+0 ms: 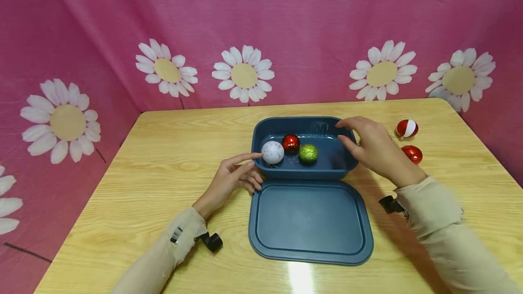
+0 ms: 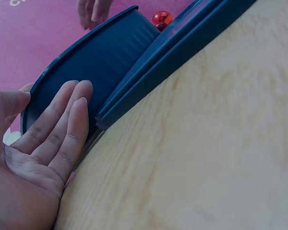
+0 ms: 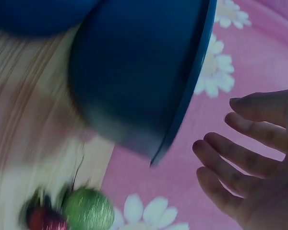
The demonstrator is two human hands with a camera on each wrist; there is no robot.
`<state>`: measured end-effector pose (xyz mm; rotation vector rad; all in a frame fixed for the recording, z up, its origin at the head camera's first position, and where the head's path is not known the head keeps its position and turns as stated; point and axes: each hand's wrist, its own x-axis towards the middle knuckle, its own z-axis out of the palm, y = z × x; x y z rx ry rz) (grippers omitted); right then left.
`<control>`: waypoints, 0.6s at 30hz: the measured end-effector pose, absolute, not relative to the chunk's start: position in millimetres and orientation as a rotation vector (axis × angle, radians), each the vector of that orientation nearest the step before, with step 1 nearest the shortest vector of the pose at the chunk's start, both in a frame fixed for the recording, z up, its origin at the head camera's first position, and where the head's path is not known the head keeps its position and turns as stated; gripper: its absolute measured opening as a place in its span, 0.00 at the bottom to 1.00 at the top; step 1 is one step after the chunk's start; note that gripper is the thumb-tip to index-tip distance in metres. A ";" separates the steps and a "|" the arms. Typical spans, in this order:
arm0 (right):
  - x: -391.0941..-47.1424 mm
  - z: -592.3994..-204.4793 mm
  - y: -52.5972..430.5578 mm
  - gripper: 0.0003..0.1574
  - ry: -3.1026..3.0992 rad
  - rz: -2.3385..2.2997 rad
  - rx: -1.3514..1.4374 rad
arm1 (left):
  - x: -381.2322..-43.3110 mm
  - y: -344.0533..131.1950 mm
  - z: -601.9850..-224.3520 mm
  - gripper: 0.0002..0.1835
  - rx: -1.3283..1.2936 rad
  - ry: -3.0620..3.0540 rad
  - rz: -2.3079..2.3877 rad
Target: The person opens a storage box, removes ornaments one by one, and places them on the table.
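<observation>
A dark blue rectangular container (image 1: 302, 173) holds a white speckled bauble (image 1: 272, 152), a shiny red bauble (image 1: 291, 143) and a glittery green bauble (image 1: 308, 154). My left hand (image 1: 234, 173) is at its front left corner. The index fingertip and thumb reach the rim, and the other left fingers (image 2: 69, 127) lie straight along the outer wall. Over the container's right end, my right hand (image 1: 369, 144) holds nothing, its thumb and fingers apart. In the right wrist view, the right fingers (image 3: 230, 167) are spread beside the container's end wall (image 3: 129, 81).
The matching blue lid (image 1: 310, 221) lies flat in front of the container. To the right are a red and white bauble (image 1: 407, 128) and a red bauble (image 1: 411, 154). A green bauble (image 3: 89, 209) shows near the container's right end. A pink flowered curtain (image 1: 306, 35) hangs behind the table.
</observation>
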<state>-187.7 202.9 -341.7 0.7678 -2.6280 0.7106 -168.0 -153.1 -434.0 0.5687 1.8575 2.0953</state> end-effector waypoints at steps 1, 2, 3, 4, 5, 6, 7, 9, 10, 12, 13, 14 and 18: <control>-188.4 -342.1 198.7 0.17 -2.627 0.710 0.788 | -168.2 -152.1 -434.7 0.22 0.567 1.853 2.098; -189.3 -342.7 194.4 0.17 -2.631 0.712 0.808 | -168.3 -151.3 -435.3 0.22 0.564 1.852 2.099; -190.0 -343.5 190.0 0.17 -2.636 0.715 0.824 | -168.1 -150.6 -435.5 0.22 0.560 1.850 2.099; -191.0 -344.5 185.9 0.17 -2.640 0.714 0.840 | -168.0 -150.0 -435.9 0.21 0.556 1.850 2.098; -191.9 -345.7 181.9 0.17 -2.645 0.716 0.855 | -168.0 -149.6 -436.3 0.21 0.551 1.851 2.095; -192.7 -347.1 178.2 0.17 -2.653 0.714 0.863 | -168.1 -149.4 -436.7 0.21 0.548 1.852 2.092; -193.4 -348.8 175.0 0.18 -2.662 0.706 0.872 | -168.0 -149.2 -436.9 0.21 0.546 1.853 2.088; -194.7 -353.1 169.8 0.19 -2.676 0.691 0.890 | -168.0 -149.1 -437.0 0.21 0.542 1.856 2.081; -195.2 -355.4 167.7 0.20 -2.687 0.684 0.899 | -167.9 -149.3 -436.9 0.21 0.540 1.856 2.080; -196.6 -360.9 164.8 0.21 -2.718 0.680 0.914 | -167.8 -149.8 -436.2 0.21 0.536 1.857 2.082; -197.4 -363.8 164.1 0.22 -2.737 0.682 0.922 | -167.7 -150.2 -435.6 0.21 0.536 1.859 2.084; -198.2 -366.4 163.6 0.22 -2.763 0.687 0.925 | -167.6 -150.7 -435.1 0.21 0.536 1.860 2.087; -203.5 -376.5 165.7 0.26 -2.861 0.731 0.918 | -168.0 -151.8 -433.5 0.21 0.543 1.863 2.091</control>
